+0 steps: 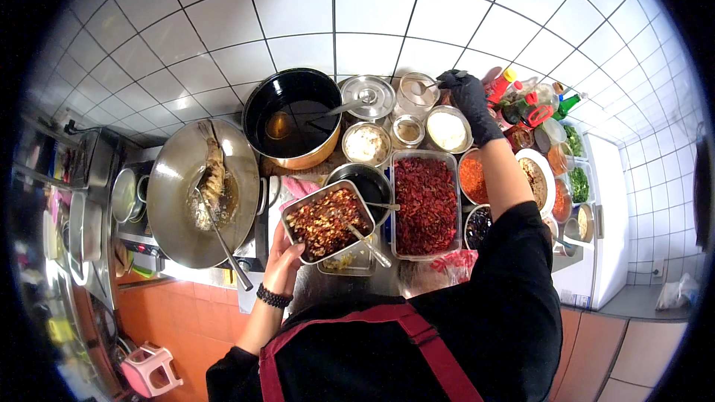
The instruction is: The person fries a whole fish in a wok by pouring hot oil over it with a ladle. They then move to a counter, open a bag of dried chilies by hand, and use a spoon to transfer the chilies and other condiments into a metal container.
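My left hand (281, 261) grips the near-left corner of a rectangular metal tray (289, 236) filled with a red chopped chili mixture. A metal spoon (375, 251) rests in the tray, its handle jutting toward me. In a black glove, my right hand (463, 97) reaches to the back of the counter and holds a small spoon (429, 87) over a clear jar (418, 106) of pale contents. Just below that hand sits a metal bowl of white powder (448, 129). Under the held tray, a second shallow metal tray (366, 268) is partly covered.
At left, a large wok (167, 206) holds a whole fish (213, 170) in oil and a long-handled ladle (223, 245). A deep pot (296, 159) of dark liquid stands beside it. A plastic tub of chopped red chilies (425, 206) lies centrally; sauce bottles (500, 85) crowd the right.
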A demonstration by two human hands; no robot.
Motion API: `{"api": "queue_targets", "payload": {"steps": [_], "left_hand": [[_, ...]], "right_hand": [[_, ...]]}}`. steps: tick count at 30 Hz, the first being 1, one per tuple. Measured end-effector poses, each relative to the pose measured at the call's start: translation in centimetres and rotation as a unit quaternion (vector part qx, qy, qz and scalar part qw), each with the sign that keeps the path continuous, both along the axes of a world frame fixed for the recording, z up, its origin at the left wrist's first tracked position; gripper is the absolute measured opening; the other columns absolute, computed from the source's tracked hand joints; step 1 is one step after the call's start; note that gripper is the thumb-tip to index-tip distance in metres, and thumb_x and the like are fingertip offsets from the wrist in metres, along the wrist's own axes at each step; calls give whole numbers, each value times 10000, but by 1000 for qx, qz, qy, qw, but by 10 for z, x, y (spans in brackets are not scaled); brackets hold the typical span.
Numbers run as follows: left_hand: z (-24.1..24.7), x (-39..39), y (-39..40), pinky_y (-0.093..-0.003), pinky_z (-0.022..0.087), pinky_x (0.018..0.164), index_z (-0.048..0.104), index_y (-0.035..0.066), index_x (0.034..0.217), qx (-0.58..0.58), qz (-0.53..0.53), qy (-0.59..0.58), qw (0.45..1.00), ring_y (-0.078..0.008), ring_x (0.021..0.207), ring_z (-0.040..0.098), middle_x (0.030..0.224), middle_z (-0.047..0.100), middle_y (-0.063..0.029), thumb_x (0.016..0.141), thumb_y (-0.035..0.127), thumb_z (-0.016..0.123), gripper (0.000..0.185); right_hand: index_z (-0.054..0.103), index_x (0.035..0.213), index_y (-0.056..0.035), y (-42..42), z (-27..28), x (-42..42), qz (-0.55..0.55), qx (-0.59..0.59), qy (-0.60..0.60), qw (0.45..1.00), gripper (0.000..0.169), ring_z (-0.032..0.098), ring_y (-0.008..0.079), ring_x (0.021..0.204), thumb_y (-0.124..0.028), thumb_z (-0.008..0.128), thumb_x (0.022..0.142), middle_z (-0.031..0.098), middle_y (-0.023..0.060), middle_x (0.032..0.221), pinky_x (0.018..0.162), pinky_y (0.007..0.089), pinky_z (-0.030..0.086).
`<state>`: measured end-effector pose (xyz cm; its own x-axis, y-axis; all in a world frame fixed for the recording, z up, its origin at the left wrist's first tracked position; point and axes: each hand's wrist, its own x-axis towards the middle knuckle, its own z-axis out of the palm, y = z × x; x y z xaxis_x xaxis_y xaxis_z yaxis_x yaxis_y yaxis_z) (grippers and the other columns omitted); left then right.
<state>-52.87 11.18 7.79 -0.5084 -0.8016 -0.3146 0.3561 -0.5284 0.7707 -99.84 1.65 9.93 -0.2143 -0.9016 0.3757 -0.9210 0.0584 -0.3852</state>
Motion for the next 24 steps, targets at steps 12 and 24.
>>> {"api": "queue_targets", "payload": {"steps": [12,24], "left_hand": [[9,-39,-26,-412,494,750,31,137,1354,-13,-65,47,997,-223,1039,480,1252,344,-111,784,73,531,760],[33,-35,-20,-410,493,776,170,127,1330,-69,-100,40,992,-228,1035,505,1248,382,-84,796,37,457,613]], "right_hand": [[592,884,44,109,130,154,133,-89,-393,905,176,578,151,755,-94,490,847,624,91,804,702,251,440],[608,844,28,139,135,205,168,-130,-226,951,124,567,170,798,-26,497,829,605,118,847,706,253,433]]}}
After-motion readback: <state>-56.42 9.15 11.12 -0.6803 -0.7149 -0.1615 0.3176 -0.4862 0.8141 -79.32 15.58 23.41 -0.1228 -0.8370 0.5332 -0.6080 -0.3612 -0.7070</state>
